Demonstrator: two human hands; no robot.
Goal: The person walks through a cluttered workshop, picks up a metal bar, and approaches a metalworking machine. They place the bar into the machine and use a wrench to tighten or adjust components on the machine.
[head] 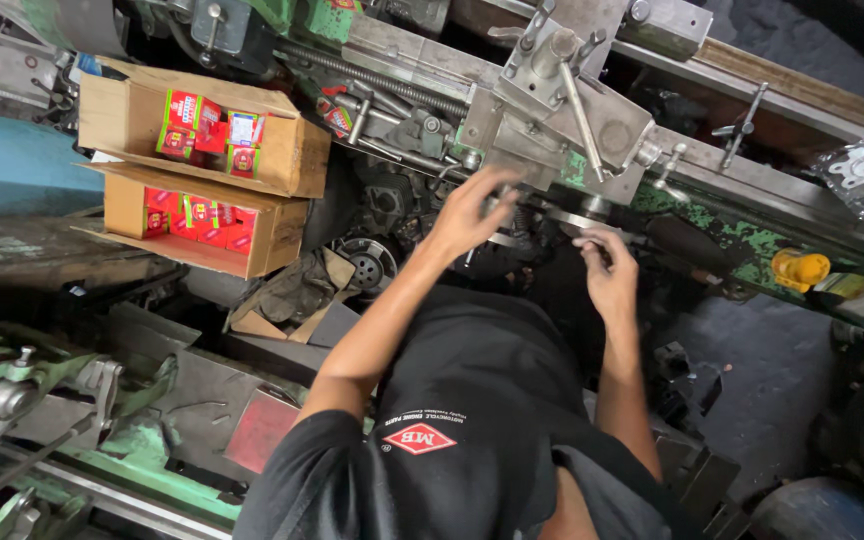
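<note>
Lathe carriage [562, 120], grey metal with levers, sits at twelve o'clock, just above both your hands. Your left hand [467, 210] is spread, fingertips resting against the carriage's lower edge, seemingly to steady yourself. Your right hand [607, 265], toward two o'clock, pinches something small at the end of a flat steel strip [560, 214] under the carriage; what it pinches is too small to tell. At ten o'clock, two open cardboard boxes [292, 160] hold small red cartons [202, 125], kept well apart from the machine.
</note>
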